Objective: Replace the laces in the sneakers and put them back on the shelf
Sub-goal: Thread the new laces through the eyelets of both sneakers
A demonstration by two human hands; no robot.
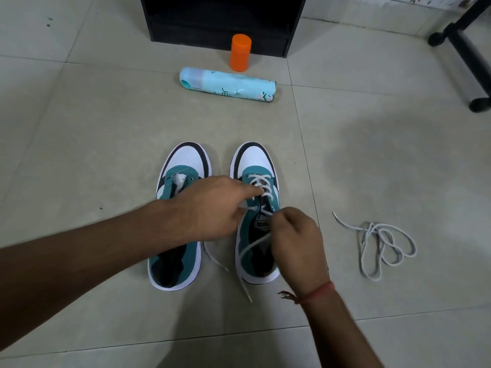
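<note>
Sneakers (255,208): right one mid-lacing; right hand (297,235) pinches the lace (252,248), left hand (212,203), fingers extended, presses the crossings at 12 o'clock; next, probably threading the upper eyelets

A single head-worn wide-angle view looks forward and steeply down at the tiled floor (106,115) — close above the sneakers (212,208) at frame centre. Both forearms enter from the lower edge, and the black shelf (220,19) sits at top centre — farthest away.

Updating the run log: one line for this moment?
right hand: pinches lace on right sneaker | left hand: fingers on its lacing | left sneaker: unlaced | spare lace: floor
</note>
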